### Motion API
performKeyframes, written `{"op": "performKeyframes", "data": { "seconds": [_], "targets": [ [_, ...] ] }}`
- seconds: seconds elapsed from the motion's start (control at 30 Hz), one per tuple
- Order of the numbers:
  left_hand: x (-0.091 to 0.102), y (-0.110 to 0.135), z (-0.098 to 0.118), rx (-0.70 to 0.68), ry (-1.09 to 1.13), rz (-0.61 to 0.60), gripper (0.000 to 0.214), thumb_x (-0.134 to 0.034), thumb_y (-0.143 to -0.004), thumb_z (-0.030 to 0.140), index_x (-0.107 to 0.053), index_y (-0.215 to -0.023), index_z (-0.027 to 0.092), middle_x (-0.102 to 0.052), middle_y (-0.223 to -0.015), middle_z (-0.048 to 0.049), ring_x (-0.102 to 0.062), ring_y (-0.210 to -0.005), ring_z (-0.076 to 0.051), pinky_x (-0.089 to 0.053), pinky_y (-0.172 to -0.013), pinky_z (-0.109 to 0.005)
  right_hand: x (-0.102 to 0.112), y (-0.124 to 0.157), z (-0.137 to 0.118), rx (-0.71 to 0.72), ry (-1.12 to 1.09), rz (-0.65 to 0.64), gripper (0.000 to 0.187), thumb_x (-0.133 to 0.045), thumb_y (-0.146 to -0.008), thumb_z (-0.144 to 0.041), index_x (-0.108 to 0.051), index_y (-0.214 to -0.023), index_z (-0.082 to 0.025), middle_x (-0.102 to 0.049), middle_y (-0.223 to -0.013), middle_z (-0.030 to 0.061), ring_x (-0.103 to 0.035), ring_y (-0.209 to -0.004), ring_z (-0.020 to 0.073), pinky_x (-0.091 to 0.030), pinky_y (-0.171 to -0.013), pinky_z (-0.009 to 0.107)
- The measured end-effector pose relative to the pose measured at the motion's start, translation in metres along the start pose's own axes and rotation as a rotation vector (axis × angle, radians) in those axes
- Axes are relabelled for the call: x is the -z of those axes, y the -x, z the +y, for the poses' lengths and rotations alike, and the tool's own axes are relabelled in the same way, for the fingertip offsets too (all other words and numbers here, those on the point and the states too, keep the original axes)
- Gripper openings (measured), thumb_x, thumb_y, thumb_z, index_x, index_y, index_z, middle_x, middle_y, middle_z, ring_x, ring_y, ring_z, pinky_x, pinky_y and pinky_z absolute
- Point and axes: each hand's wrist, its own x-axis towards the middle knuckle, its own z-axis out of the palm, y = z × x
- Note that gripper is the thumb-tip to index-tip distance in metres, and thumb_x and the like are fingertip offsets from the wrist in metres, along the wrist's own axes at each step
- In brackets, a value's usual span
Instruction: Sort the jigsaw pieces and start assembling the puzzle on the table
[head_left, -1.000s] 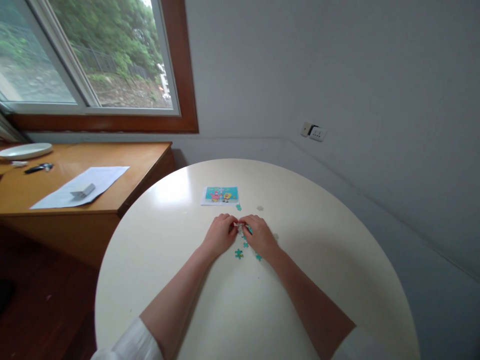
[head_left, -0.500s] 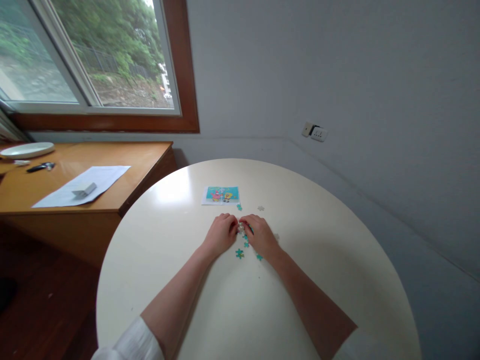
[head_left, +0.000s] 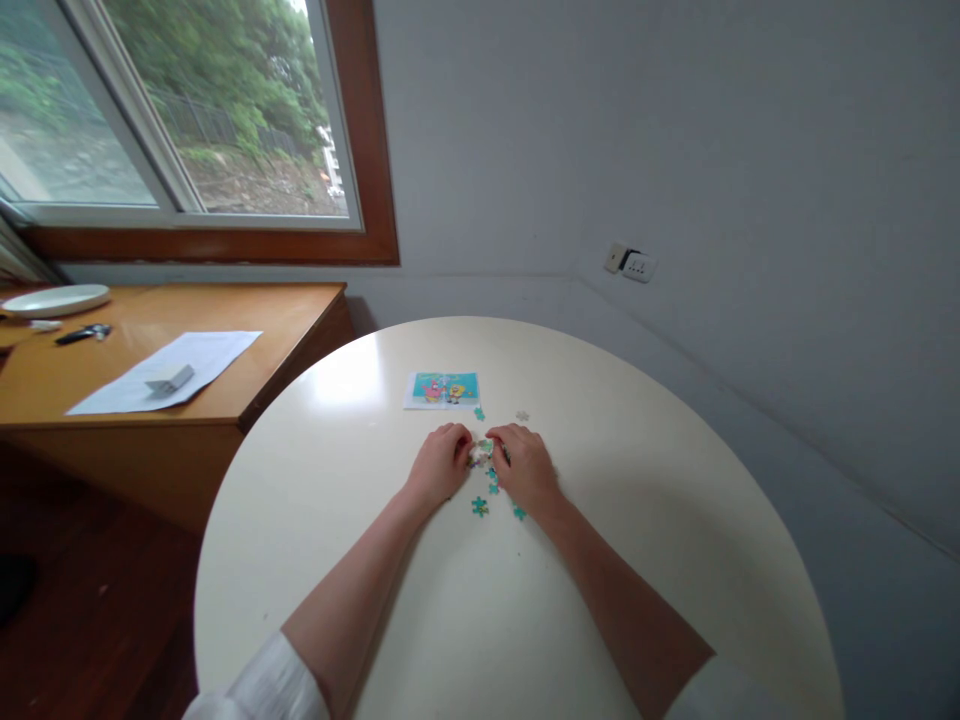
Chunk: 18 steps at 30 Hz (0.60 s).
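Observation:
A small cluster of jigsaw puzzle pieces [head_left: 481, 459], some pale side up and some teal, lies between my two hands on the round white table [head_left: 480, 620]. My left hand [head_left: 441, 464] rests at the cluster's left side, fingers curled and closed; what is in them is hidden. On the right side my right hand [head_left: 523, 466] has thumb and fingers closed at a puzzle piece. Nearer me are a teal piece with yellow [head_left: 480, 507] and another teal piece [head_left: 519, 513]. Past my hands lie a teal piece [head_left: 479, 413] and a pale one [head_left: 523, 415].
A cartoon picture sheet [head_left: 442, 391] lies flat beyond my hands. To the left, a wooden desk [head_left: 292, 310] holds paper [head_left: 217, 350], a small white block [head_left: 169, 378], a white plate [head_left: 56, 299] and a dark object [head_left: 82, 334]. A wall socket [head_left: 639, 267] is at the right.
My hands have moved slightly apart, showing more of the pieces between them. The right fingers have shifted a little to the right. The outlying pieces stay in place.

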Motion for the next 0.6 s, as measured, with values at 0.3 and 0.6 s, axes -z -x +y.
{"op": "performKeyframes", "data": {
  "seconds": [0.3, 0.6],
  "targets": [
    [0.004, -0.005, -0.007, 0.272, 0.311, 0.245, 0.010, -0.049, -0.074, 0.021, -0.050, -0.066, 0.016, -0.050, -0.058, 0.0031, -0.046, -0.055, -0.010, -0.037, -0.055, -0.022, 0.010, 0.012, -0.021, -0.086, 0.297, -0.070, 0.051, -0.050, -0.078, -0.057, -0.054, -0.114, -0.021, -0.055, -0.114, 0.0156, -0.046, -0.103, 0.0313, -0.032, -0.080, 0.043],
    [0.001, -0.007, -0.015, 0.294, 0.391, 0.288, 0.007, -0.052, -0.069, 0.022, -0.052, -0.065, 0.016, -0.050, -0.058, 0.0027, -0.045, -0.055, -0.010, -0.036, -0.054, -0.022, 0.008, 0.006, -0.017, -0.089, 0.336, -0.167, 0.027, -0.051, -0.084, -0.041, -0.059, -0.096, -0.017, -0.059, -0.095, 0.0093, -0.051, -0.089, 0.0227, -0.040, -0.073, 0.031]
  ]
}}
